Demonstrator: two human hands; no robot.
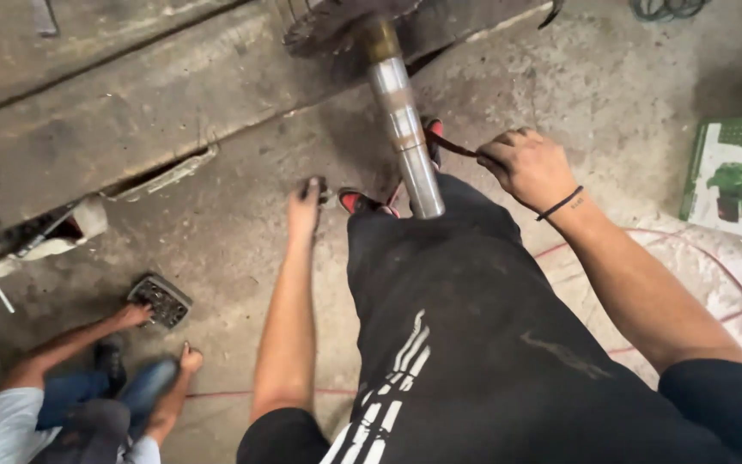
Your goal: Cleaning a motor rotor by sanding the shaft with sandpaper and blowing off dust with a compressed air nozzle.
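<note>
A long silver metal shaft [405, 129] slopes down from a dirty gear-like part [328, 26] at the workbench edge toward my legs, ending over my black trousers [457, 326]. My right hand [530, 167] is closed on a thin dark strip [453, 146] that runs to the shaft's right side, next to my red-and-black shoe [433, 129]. My left hand [305, 206] reaches down to the concrete floor beside my other shoe [355, 202]. Its fingertips rest at a small dark piece [318, 187], and whether they grip it is unclear.
A heavy grimy workbench [130, 103] fills the top left. At bottom left a crouching person's hand [130, 316] rests on a small metal tray of parts [161, 301]. A green-and-white box [736, 176] stands at right. A red cable [697, 249] crosses the floor.
</note>
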